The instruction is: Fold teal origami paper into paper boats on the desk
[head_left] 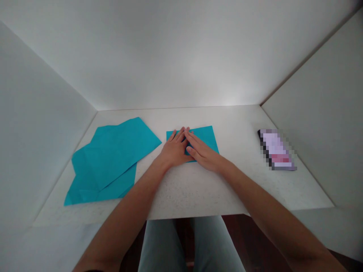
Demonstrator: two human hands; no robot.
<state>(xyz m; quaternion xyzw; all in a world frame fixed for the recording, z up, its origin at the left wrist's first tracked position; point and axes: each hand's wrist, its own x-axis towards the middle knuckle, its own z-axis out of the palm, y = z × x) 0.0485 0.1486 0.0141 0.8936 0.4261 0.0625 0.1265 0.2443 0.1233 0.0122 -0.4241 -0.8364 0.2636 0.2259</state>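
While left hand [175, 150] and right hand [202, 153] lie open on teal paper [204, 135], folded sheets [113, 155] sit left, a blurred object [276, 150] right.

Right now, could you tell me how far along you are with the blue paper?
Done: the blue paper under your hands looks folded into a flat rectangle. In hand: your left hand and right hand lie flat on it. Left: the larger blue paper lies unhandled in overlapping layers.

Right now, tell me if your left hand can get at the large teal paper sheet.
Likely yes: only a strip of white tabletop separates your left hand, on the smaller teal paper, from the large teal paper sheet; your right hand lies on the far side.
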